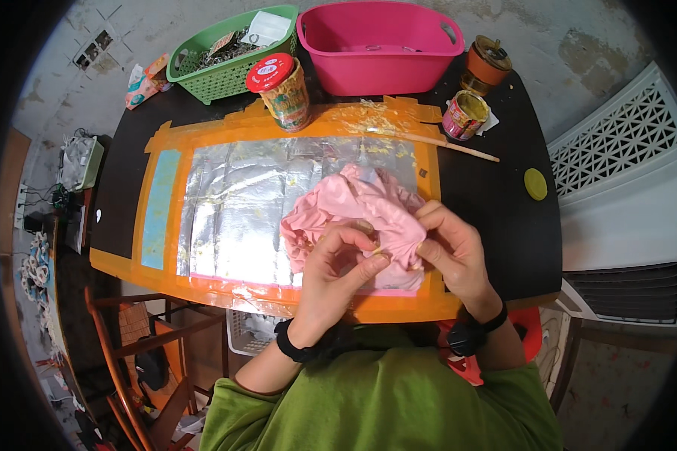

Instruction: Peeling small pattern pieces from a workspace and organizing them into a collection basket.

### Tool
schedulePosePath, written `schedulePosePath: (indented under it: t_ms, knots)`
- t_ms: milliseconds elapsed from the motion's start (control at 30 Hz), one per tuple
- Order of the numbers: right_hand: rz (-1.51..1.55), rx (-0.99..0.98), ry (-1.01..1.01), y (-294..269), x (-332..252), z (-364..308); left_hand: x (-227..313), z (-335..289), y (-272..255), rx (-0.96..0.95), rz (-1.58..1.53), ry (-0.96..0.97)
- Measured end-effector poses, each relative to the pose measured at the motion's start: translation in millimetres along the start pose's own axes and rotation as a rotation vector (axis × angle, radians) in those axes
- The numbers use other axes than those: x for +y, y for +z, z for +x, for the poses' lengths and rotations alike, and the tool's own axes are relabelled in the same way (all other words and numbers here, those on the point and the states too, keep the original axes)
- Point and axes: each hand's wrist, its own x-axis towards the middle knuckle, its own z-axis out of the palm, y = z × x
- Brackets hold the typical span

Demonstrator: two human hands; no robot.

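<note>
A crumpled pink cloth (346,199) lies bunched on the right half of a silver foil sheet (237,203). Its near right edge is lifted a little, pinched between the thumb and fingers of my right hand (459,255). My left hand (331,278) meets the same edge from the left, thumb and forefinger closed on the fabric. A small yellowish bit shows by the left fingertips; what it is I cannot make out. Orange tape (166,225) frames the foil on the black table (504,225).
Along the back stand a green basket (203,86) of metal pieces, a red-lidded jar (286,101) and a pink bin (383,68). A wooden stick (444,143), an opened can (465,116), an orange-banded jar (486,64) and a yellow lid (535,184) are to the right. A wooden chair (147,346) stands front left.
</note>
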Motion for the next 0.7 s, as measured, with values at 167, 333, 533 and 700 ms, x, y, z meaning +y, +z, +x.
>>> schedulePosePath:
  t_ms: [167, 333, 533, 700]
  knots:
    - [-0.189, -0.214, -0.153, -1.1, 4.4, 4.0, -1.2, 2.8, 0.7, 0.015, 0.371, 0.157]
    - [-0.173, -0.218, -0.085, 0.5, 5.3, 4.1, -2.1, 3.8, -2.3, -0.072, 0.093, -0.016]
    - [-0.027, -0.267, -0.045, -1.1, 7.4, 3.9, 3.3, 3.2, -6.3, -0.108, -0.141, -0.230]
    - [-0.308, -0.214, -0.215, 5.0, 4.0, 11.1, 8.2, 5.7, -5.6, -0.124, -0.239, -0.278]
